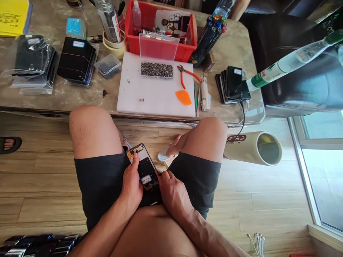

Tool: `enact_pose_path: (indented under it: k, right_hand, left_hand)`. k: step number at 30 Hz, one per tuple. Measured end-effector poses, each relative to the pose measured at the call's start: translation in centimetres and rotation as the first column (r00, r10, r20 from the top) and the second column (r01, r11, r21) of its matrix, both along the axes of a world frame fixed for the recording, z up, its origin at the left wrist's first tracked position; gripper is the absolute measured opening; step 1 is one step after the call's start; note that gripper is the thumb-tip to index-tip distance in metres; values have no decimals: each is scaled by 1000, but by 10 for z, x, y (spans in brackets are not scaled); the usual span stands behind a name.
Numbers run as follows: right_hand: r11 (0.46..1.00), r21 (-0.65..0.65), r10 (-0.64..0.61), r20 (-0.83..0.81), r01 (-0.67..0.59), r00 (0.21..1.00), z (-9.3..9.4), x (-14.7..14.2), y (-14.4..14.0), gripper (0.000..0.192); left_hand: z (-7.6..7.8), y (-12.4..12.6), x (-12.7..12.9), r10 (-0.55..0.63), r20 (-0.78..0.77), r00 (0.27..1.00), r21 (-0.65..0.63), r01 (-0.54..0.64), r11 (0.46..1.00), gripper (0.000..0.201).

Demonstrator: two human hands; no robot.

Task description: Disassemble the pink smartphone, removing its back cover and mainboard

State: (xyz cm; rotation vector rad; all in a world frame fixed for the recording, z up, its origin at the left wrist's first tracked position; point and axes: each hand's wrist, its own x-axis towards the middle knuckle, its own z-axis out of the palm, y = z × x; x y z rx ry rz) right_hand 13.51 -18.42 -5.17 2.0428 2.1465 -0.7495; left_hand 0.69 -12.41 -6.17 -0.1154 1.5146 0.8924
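I see the opened phone (142,166) down in the lap between the thighs, the left hand (132,187) clamped along its left edge with the thumb on its face, the right hand (171,191) with fingers closed on its lower right corner. I judge that unsupported there it could slip to the floor if either grip loosens. The worktop (230,53) with white mat (150,96), screw tray (157,69), orange pick (183,97) and cutters (186,75) lies well apart, beyond the knees.
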Motion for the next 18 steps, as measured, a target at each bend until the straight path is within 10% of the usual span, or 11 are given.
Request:
enact_pose_path:
  k: [18]
  right_hand:
    - [996,42,79,-10,-78,997,-32,-13,16,19]
  left_hand:
    - [-12,12,-9,15,-94,995,85,-7,996,39]
